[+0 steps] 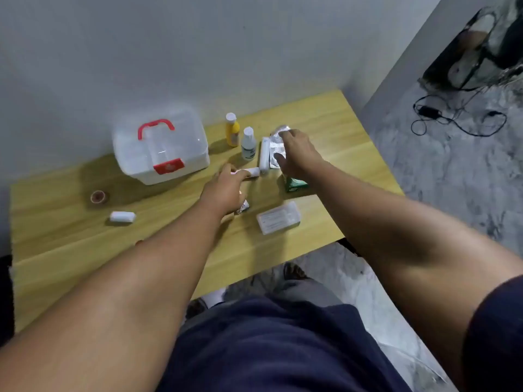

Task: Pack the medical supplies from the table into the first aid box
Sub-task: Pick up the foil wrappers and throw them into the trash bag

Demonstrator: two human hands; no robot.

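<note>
At centre the left hand [226, 190] pinches a white roll [252, 172]; the right hand [300, 157] grips foil strips [275, 147]. Probably both are gathering supplies, because the first aid box [184, 131] is closed.

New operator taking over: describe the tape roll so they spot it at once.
Find the white first aid box with the red handle at the table's back left. In front of it, nearer the left edge, lies the tape roll, just behind a white bandage roll. It alone is a flat brownish ring.
</note>
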